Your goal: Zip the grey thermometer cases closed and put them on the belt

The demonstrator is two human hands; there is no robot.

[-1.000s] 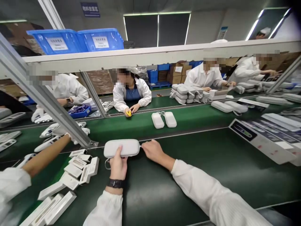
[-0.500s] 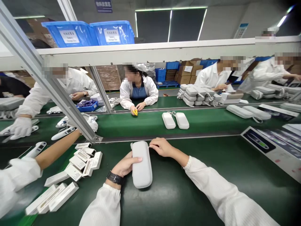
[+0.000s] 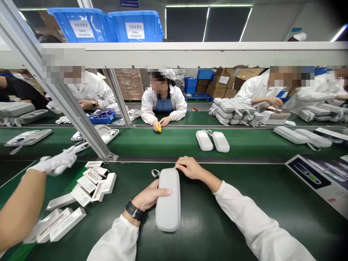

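Note:
My left hand (image 3: 150, 195), with a black watch at the wrist, grips a pale grey zip case (image 3: 168, 210) by its left side, thumb across the front. The case is closed as far as I see and stands on end, tilted, over the green work surface. A wrist strap (image 3: 155, 173) loops out from its upper left corner. At the upper right corner, the fingers of my right hand (image 3: 190, 168) are pinched on what looks like the zipper pull, mostly hidden by the fingertips.
Small white boxes (image 3: 87, 184) lie to the left, near a co-worker's gloved hand (image 3: 61, 162). Two closed cases (image 3: 204, 140) rest on the green belt (image 3: 157, 148) ahead. A printed carton (image 3: 307, 177) stands at right. A metal post (image 3: 81, 119) slants on the left.
The case has come slightly nearer and lower, and its wrist strap now shows more. My right hand stays pinched at the upper right corner. A co-worker's gloved hand has drawn back leftward.

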